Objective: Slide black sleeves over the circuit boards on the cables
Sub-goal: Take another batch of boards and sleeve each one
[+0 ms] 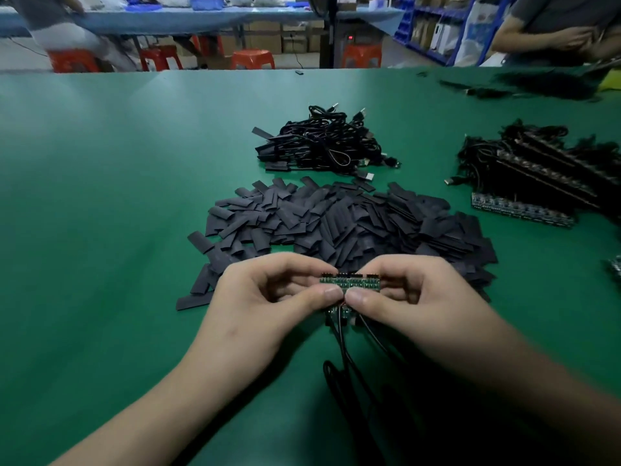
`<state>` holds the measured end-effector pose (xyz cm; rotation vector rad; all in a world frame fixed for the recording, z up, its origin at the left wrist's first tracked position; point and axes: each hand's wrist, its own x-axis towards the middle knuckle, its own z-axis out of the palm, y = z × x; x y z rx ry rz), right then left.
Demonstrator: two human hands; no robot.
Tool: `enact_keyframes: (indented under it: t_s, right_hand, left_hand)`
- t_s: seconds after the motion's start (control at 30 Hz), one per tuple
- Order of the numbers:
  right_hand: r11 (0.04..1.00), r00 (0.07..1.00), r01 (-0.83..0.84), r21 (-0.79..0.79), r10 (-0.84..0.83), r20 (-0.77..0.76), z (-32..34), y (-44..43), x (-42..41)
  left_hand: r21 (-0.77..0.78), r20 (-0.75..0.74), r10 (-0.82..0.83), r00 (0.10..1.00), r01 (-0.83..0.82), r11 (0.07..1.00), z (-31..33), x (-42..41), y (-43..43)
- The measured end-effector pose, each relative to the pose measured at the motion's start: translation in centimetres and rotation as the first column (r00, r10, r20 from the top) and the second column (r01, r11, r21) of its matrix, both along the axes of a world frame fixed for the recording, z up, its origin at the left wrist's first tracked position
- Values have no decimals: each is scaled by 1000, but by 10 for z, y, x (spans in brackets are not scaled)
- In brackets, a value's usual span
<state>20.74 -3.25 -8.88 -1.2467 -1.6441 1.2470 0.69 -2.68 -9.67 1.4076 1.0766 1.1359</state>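
Observation:
Both hands hold a small strip of green circuit boards (349,283) just above the green table (100,196). My left hand (268,297) pinches its left part, thumb in front and fingers curled behind. My right hand (410,294) pinches the right part the same way. Thin black cables (339,348) hang from the boards toward me. A wide heap of flat black sleeves (336,220) lies directly behind my hands.
A bundle of black cables with sleeves on them (326,142) lies beyond the heap. Rows of circuit boards with cables (537,176) are stacked at the right. A person (557,25) stands at the far right corner; red stools and shelves lie behind.

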Motion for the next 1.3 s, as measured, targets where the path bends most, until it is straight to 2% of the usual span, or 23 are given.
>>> enact_keyframes:
  t_s: [0.17, 0.37, 0.57, 0.63, 0.7, 0.77, 0.83, 0.87, 0.97, 1.17, 1.3]
  right_hand:
    - [998, 994, -10, -56, 4, -106, -7, 2, -1]
    - [995, 985, -77, -66, 65, -157, -8, 7, -2]
    - [993, 966, -78, -91, 53, -252, -9, 9, -3]
    - [995, 982, -53, -85, 37, -183, -7, 10, 1]
    - [1000, 999, -5, 23, 4, 53, -6, 8, 6]
    - [958, 949, 40, 283, -125, 289, -6, 5, 8]
    - [863, 902, 11, 505, -226, 367, -6, 2, 2]
    - [831, 897, -10, 556, -238, 372, -5, 1, -2]
    - [822, 931, -67, 565, -152, 331, -7, 0, -13]
    - [918, 993, 1, 396, -48, 111, -8, -1, -17]
    - [913, 996, 68, 403, -82, 18, -5, -3, -16]
  left_hand:
    - [-85, 64, -28, 998, 33, 996, 3, -1, -1]
    - [-188, 179, -53, 982, 87, 978, 2, -1, 2]
    - [-192, 292, -23, 956, 83, 978, 5, 0, 5]
    - [-179, 341, 50, 939, 13, 984, 6, -3, 7]
    - [-148, 348, 107, 931, -58, 987, 6, -6, 10]
    - [-66, 282, 112, 953, -97, 993, 5, -10, 10]
    - [49, 177, 91, 980, -101, 994, 4, -10, 9]
    - [100, 138, 77, 987, -91, 991, 4, -9, 9]
    - [201, 65, 51, 997, -63, 977, 2, -8, 7]
    - [312, -65, -26, 998, 45, 949, 3, -4, 6]
    - [236, 74, -50, 996, 32, 971, 5, -8, 5]
